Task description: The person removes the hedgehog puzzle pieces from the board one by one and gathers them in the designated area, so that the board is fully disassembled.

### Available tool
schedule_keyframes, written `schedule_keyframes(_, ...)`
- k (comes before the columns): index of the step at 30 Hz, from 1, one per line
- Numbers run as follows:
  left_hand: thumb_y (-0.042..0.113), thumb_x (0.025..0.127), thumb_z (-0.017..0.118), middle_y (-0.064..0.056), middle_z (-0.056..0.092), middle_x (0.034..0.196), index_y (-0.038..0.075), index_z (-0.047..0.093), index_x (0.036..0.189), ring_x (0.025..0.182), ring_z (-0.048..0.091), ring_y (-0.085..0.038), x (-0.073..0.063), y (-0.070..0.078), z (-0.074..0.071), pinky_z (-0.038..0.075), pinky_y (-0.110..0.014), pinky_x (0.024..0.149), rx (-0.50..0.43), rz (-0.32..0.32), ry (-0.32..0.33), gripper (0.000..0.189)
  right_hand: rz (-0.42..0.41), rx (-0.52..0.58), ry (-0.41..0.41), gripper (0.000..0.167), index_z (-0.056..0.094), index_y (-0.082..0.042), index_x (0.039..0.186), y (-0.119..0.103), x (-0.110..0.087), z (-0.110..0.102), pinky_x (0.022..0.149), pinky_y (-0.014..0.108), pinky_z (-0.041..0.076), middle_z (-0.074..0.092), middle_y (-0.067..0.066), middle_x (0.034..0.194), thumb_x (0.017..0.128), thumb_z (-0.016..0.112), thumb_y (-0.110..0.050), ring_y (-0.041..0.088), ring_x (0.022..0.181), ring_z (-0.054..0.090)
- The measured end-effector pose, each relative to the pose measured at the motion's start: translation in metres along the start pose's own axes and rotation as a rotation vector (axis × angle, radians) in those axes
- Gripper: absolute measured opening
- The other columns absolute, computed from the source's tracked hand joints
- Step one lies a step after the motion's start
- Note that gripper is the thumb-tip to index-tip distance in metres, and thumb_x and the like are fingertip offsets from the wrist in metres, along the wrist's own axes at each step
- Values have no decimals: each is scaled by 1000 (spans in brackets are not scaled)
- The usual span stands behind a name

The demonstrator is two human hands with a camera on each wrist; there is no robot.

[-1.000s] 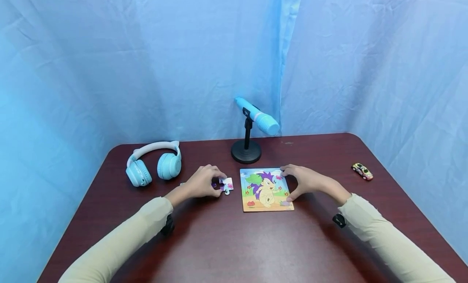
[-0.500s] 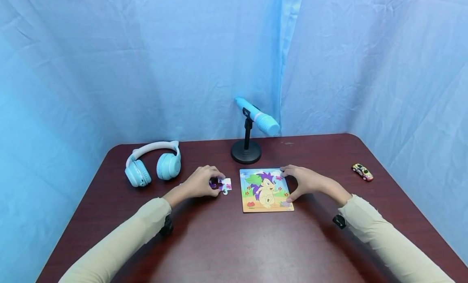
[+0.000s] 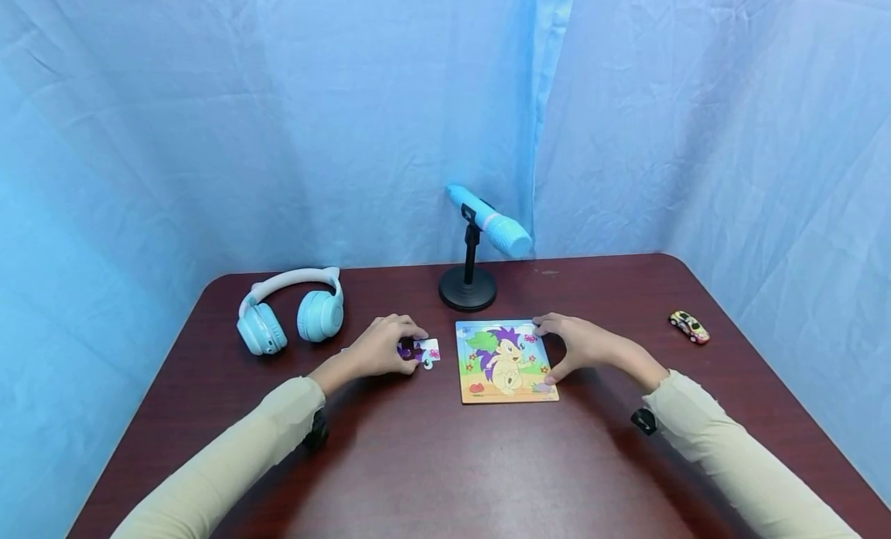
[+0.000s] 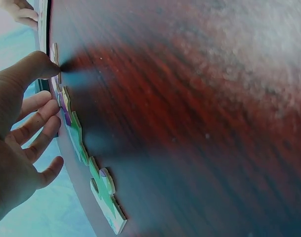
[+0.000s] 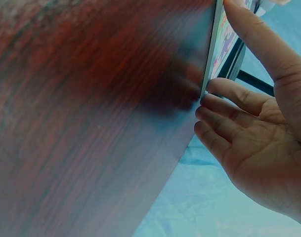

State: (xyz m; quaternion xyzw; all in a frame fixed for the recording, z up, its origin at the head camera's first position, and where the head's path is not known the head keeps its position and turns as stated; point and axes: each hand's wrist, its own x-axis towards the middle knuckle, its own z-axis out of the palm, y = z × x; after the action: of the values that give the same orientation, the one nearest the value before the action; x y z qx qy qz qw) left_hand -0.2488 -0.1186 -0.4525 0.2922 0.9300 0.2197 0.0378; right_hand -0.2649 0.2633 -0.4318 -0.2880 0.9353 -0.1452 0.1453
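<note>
Head view. Bench (image 3: 487, 465), dark red wood grain. Left hand (image 3: 376, 348), thumb and forefinger closed about puzzle pieces (image 3: 431, 352), purple and white with a pink motif, lying left of the board. Right hand (image 3: 588, 340), thumb and forefinger spread wide along the right side of a square puzzle board (image 3: 508, 369): purple-spined hedgehog, green leaf, red flowers, centre of the bench. Headphones (image 3: 320, 316), pale blue with white band, beyond the left hand. Microphone (image 3: 503, 231), light blue, tilted on a black stand (image 3: 469, 288) behind the board. Toy car (image 3: 690, 327), yellow and multicoloured, far right. Blue curtain (image 3: 390, 121) behind. Two cream sleeves (image 3: 237, 454).

Left wrist view. Thumb touching the edge of one piece; remaining visible fingers loosely bent beside the row. Green piece (image 4: 77, 133) and another with a pale corner (image 4: 108, 197) nearer the camera.

Right wrist view. Thumb and fingers apart, tips at the board's edge; other fingers relaxed.
</note>
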Motion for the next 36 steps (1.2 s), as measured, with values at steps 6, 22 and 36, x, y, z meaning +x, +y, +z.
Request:
schedule_keyframes(6, 24, 81, 82, -5, 68, 121, 13, 73, 126, 109, 57, -22, -1, 1, -1, 42, -51, 104, 8, -15, -4, 47, -1, 5, 4, 87, 59, 3, 135, -1, 0, -1, 108, 58, 44, 49, 25, 151, 71, 92, -45, 43, 135, 49)
schedule_keyframes(22, 28, 87, 78, -6, 65, 128, 13, 70, 130, 119, 55, -24, 16, 34, 10, 40, -52, 109, -12, 70, -15, 46, -21, 27, 12, 90, 56, 3, 137, -1, 0, 1, 108, 57, 45, 49, 25, 150, 70, 93, -44, 42, 134, 50)
schedule_keyframes(36, 39, 91, 76, -7, 61, 135, 14, 66, 137, 121, 53, -23, 34, 56, 23, 43, -45, 105, 43, 75, -142, 53, -36, 24, 1, 84, 60, -8, 139, -1, 5, 2, 108, 59, 44, 48, 23, 152, 71, 92, -46, 42, 136, 48)
